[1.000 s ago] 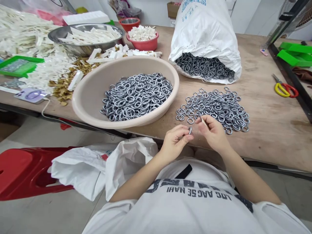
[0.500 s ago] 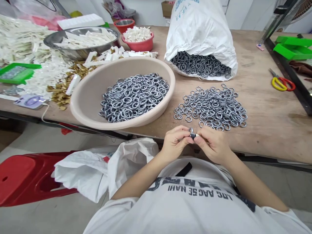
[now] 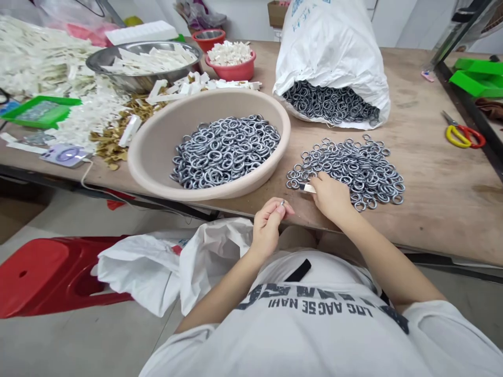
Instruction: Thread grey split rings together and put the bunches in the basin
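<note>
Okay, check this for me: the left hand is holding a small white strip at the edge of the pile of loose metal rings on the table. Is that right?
Not quite: the head view shows it's the right hand, not the left, holding the small white strip at the edge of the pile of loose metal rings on the table.

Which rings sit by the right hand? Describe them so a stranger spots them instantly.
On the wooden worktable, find the white sack spilling grey metal rings. Just below it lies a flat, loose spread of rings, beside the beige basin. Unlike the basin's and sack's rings, these lie on the bare wood, with the right hand at their near edge.
</note>
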A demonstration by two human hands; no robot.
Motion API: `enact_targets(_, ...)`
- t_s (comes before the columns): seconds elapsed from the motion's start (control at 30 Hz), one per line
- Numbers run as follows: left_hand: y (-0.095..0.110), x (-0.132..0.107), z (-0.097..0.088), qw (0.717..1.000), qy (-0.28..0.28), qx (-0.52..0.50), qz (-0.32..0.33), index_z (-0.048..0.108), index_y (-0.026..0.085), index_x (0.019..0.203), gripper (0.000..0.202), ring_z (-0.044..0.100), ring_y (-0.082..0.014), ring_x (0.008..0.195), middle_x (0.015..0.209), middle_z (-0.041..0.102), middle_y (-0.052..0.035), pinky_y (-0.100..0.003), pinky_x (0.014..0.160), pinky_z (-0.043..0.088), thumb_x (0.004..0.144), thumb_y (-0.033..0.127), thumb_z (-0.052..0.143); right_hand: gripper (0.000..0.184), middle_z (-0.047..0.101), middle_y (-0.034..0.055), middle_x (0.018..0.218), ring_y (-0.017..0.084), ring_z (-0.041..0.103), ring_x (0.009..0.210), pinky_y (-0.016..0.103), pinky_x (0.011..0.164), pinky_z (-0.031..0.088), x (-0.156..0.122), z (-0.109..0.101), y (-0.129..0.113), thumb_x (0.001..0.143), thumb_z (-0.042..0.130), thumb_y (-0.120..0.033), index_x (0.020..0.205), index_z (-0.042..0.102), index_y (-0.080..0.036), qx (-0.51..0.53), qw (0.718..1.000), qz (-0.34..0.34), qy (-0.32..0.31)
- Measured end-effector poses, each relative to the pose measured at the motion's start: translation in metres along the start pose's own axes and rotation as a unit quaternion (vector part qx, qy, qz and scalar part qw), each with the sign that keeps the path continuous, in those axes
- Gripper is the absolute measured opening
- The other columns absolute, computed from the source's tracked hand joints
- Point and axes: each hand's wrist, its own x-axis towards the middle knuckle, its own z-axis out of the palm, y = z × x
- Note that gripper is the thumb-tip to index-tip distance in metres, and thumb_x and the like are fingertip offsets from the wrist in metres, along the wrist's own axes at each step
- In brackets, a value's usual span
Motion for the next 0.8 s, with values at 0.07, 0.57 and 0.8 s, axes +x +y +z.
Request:
enact_targets(0.07,-0.001,0.001,-0.002,0.999,0.024,0.046,0.010,0.067,0.017,0.077,0.028,0.058,-0.0174,0.082,0.085,0.062,-0.0057,-0.030,0.077,0.046,0.094,0.036,0.056,0.024,0.060,0.0127,0.116,0.025,0.066,0.092,0.031,0.064,0.039,0.001,0.000,0.000,0.101,0.043,-0.031,0.113,0.061,-0.020,-0.012,1.000,0.000,0.001)
enact_targets(0.57,-0.003,0.012,0.003,0.949,-0.002,0.237,0.209,0.069,0.018,0.097,0.015,0.062,-0.0199,0.099,0.102,0.066,-0.0089,-0.034,0.091,0.050,0.089,0.031,0.066,0.021,0.064,0.0033,0.087,0.018,0.058,0.080,0.029,0.071,0.041,-0.016,-0.018,0.005,0.099,0.048,-0.034,0.090,0.061,-0.020,0.340,0.939,-0.048,0.006)
enact_targets(0.8,-0.008,0.015,0.010,0.930,-0.073,0.255,0.256,0.066,0.020,0.090,0.011,0.063,-0.0170,0.082,0.087,0.068,-0.0054,-0.030,0.077,0.049,0.092,0.031,0.063,0.024,0.055,-0.0038,0.073,0.010,0.044,0.059,0.024,0.058,0.040,-0.035,-0.016,-0.004,0.092,0.060,-0.044,0.096,0.061,-0.020,0.679,0.733,0.003,-0.044)
